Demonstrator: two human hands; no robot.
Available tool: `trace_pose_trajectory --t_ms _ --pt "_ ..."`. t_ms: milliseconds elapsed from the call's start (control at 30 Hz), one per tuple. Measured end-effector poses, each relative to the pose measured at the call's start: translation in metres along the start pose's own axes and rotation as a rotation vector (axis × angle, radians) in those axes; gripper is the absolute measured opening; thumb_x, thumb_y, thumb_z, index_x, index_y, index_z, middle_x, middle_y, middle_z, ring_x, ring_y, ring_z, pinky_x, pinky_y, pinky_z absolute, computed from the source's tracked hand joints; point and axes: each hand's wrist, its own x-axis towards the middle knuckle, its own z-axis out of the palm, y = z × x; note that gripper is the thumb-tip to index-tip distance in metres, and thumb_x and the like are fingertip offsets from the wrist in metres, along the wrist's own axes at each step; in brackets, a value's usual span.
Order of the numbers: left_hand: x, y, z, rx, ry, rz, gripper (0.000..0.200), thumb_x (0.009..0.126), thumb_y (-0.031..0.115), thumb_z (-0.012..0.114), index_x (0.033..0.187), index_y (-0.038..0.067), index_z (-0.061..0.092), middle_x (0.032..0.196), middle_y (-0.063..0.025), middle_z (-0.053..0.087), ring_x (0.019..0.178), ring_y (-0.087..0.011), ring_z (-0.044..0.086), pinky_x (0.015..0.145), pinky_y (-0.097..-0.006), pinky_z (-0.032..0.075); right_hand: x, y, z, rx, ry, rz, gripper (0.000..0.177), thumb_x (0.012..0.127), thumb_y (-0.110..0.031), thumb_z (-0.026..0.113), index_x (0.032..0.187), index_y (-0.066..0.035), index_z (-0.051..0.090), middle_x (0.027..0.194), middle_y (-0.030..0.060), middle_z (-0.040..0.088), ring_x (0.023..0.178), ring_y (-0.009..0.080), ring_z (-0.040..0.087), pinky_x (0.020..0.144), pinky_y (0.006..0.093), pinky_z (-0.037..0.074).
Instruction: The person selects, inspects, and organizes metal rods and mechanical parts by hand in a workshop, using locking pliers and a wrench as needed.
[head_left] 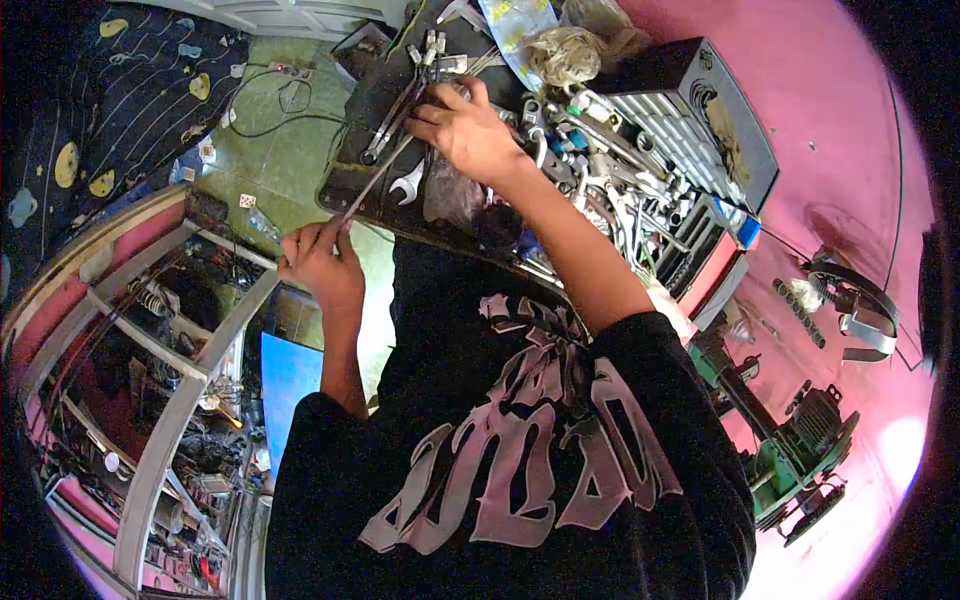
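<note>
A long thin rod [378,180] slants across the front edge of the dark workbench [335,190]. Its lower end is pinched in the fingers of my left hand [325,262], out past the bench edge. My right hand [468,132] is closed around the upper end, above the tools, and its fingers hide that tip. Just below the rod lies an open-end wrench [407,186], beside a crumpled clear plastic bag [452,195]. On the other side of the rod, a ring spanner [372,154] rests among other long tools.
Many sockets and wrenches [625,190] pile up on the right, beside a metal toolbox [745,130]. Plastic bags [565,55] lie at the back. A metal-framed rack [205,340] full of parts stands low left. A green machine [800,450] is by the pink wall.
</note>
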Motion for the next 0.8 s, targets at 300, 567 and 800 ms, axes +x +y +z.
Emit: trace_pose_trajectory --t_ms 300,567,800 --pt "-0.03 -0.022 -0.013 -0.06 -0.002 0.039 0.012 0.091 0.028 0.082 0.102 0.026 0.085 0.106 0.0064 0.071 0.115 -0.0229 0.057 0.104 -0.0543 0.03 -0.082 0.0 -0.043 -0.021 0.037 0.12 0.031 0.094 -0.019 0.06 0.119 -0.019 0.078 0.12 -0.0024 0.072 0.129 0.0239 0.054 0.114 0.0608 0.036" --pt "-0.032 0.02 -0.01 -0.029 -0.04 0.265 0.015 0.091 0.026 0.082 0.106 0.025 0.085 0.113 0.0069 0.073 0.12 -0.0226 0.056 0.107 -0.0497 0.028 -0.226 -0.024 -0.079 0.003 -0.06 0.432 0.032 0.091 -0.022 0.069 0.123 -0.023 0.077 0.117 -0.0039 0.072 0.124 0.0227 0.057 0.114 0.0594 0.033" --pt "-0.042 0.123 -0.009 -0.139 -0.171 0.536 0.019 0.088 0.022 0.083 0.107 0.02 0.083 0.11 0.003 0.077 0.117 -0.0222 0.06 0.107 -0.046 0.032 -0.347 -0.046 -0.121 0.048 0.114 0.719 0.028 0.085 -0.017 0.076 0.113 -0.018 0.079 0.105 -0.0028 0.074 0.119 0.0244 0.063 0.11 0.0554 0.035"
